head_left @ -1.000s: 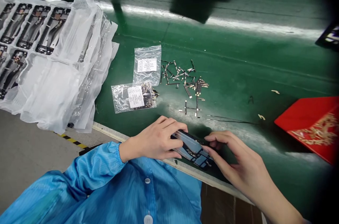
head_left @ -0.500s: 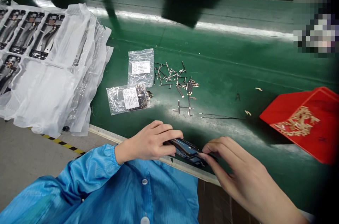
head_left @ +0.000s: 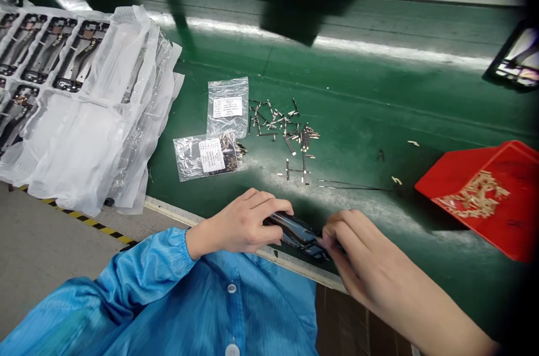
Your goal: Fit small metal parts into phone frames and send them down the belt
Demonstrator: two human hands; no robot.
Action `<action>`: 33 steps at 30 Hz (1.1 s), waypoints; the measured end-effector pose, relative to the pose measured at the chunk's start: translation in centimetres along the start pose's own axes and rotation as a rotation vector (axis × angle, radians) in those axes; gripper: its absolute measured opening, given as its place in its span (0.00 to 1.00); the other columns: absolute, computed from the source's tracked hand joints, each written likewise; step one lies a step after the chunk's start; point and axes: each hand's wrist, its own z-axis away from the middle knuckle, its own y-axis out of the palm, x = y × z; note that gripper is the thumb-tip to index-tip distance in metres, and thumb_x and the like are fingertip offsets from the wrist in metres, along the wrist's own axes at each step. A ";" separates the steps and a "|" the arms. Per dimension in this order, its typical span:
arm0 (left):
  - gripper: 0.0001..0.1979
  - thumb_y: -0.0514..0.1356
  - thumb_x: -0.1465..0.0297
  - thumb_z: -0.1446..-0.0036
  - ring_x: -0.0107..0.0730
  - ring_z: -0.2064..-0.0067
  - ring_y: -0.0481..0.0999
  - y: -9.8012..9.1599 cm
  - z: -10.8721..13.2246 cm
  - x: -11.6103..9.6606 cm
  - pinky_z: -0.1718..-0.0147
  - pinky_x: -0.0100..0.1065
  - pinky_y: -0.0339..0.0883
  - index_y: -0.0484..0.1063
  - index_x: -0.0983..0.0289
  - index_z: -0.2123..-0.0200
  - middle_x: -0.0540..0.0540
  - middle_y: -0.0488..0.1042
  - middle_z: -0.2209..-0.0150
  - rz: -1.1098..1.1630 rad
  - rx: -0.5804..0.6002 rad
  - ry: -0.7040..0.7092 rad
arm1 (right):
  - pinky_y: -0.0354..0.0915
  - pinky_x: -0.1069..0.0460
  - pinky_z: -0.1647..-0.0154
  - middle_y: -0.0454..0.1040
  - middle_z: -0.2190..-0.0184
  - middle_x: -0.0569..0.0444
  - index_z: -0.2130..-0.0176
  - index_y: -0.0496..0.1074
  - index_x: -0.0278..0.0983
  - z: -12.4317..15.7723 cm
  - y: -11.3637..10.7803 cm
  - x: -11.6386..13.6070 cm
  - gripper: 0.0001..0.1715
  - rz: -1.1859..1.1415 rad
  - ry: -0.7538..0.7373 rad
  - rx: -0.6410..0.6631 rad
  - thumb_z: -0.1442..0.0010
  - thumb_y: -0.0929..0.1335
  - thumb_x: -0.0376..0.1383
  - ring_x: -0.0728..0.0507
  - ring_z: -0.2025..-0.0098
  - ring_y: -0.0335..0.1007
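A dark phone frame (head_left: 300,234) with a glossy bluish face is held tilted above the bench's front edge. My left hand (head_left: 248,222) grips its left end between thumb and fingers. At the other end, my right hand (head_left: 357,249) has its fingers curled in a pinch against the frame's edge. What sits between those fingertips is too small and hidden to name. Beyond the hands, a pair of thin tweezers (head_left: 353,185) lies on the green bench. Small black flex strips (head_left: 304,140) with light ends are scattered behind the tweezers.
Stacked white trays (head_left: 67,142) with similar frames stand at left. Two labelled clear zip bags, one flat (head_left: 228,120) and one holding parts (head_left: 191,162), lie near the strips. A red bin (head_left: 467,168) with pale scraps sits right. Another frame (head_left: 520,61) lies far right.
My right hand's fingers have curled in more tightly at the frame's right end. The left hand keeps its grip. The view has shifted slightly.
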 end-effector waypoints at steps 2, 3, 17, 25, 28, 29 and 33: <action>0.12 0.66 0.64 0.29 0.43 0.48 0.74 0.0 -0.1 0.2 0.52 0.42 0.67 0.79 0.63 0.66 0.63 0.76 0.41 0.032 0.025 -0.044 | 0.64 0.47 0.63 0.70 0.62 0.52 0.60 0.63 0.41 0.1 0.5 0.0 0.13 0.081 -0.030 -0.087 0.25 0.65 0.25 0.43 0.64 0.66; 0.12 0.67 0.63 0.29 0.44 0.48 0.73 0.0 -0.1 0.3 0.51 0.43 0.67 0.80 0.63 0.65 0.64 0.76 0.41 0.045 0.041 -0.061 | 0.65 0.47 0.62 0.70 0.62 0.52 0.60 0.64 0.40 0.2 0.8 0.0 0.12 0.098 -0.033 -0.116 0.25 0.65 0.24 0.43 0.63 0.67; 0.18 0.68 0.53 0.31 0.53 0.40 0.73 0.7 -0.1 0.5 0.44 0.50 0.67 0.79 0.63 0.61 0.66 0.76 0.40 0.056 0.083 -0.145 | 0.73 0.45 0.59 0.83 0.57 0.51 0.41 0.76 0.43 3.2 5.4 -4.1 0.24 0.262 -0.026 -0.363 0.32 0.74 0.24 0.41 0.62 0.80; 0.17 0.68 0.55 0.32 0.50 0.42 0.74 1.0 -0.3 0.4 0.43 0.49 0.70 0.78 0.65 0.60 0.66 0.78 0.42 0.058 0.048 -0.146 | 0.74 0.45 0.60 0.80 0.58 0.49 0.47 0.75 0.40 3.3 6.1 -4.2 0.19 0.253 -0.011 -0.377 0.33 0.75 0.24 0.41 0.62 0.78; 0.17 0.67 0.55 0.30 0.49 0.42 0.74 1.0 -0.2 0.6 0.42 0.48 0.71 0.78 0.64 0.58 0.65 0.79 0.39 0.037 0.073 -0.124 | 0.74 0.47 0.57 0.78 0.57 0.48 0.48 0.73 0.38 2.6 5.6 -3.9 0.15 0.194 0.041 -0.311 0.30 0.72 0.24 0.42 0.60 0.77; 0.17 0.65 0.54 0.29 0.49 0.41 0.74 1.1 -0.2 0.6 0.42 0.48 0.71 0.79 0.64 0.57 0.65 0.79 0.38 0.024 0.084 -0.112 | 0.75 0.47 0.56 0.78 0.56 0.48 0.48 0.73 0.38 2.4 5.5 -3.8 0.14 0.175 0.059 -0.296 0.29 0.72 0.24 0.42 0.59 0.78; 0.18 0.64 0.53 0.27 0.48 0.39 0.74 1.2 -0.1 0.8 0.40 0.48 0.71 0.80 0.62 0.54 0.61 0.78 0.34 0.003 0.102 -0.100 | 0.74 0.47 0.54 0.78 0.57 0.50 0.50 0.73 0.41 1.8 4.9 -3.0 0.10 0.155 0.127 -0.268 0.26 0.69 0.27 0.41 0.58 0.79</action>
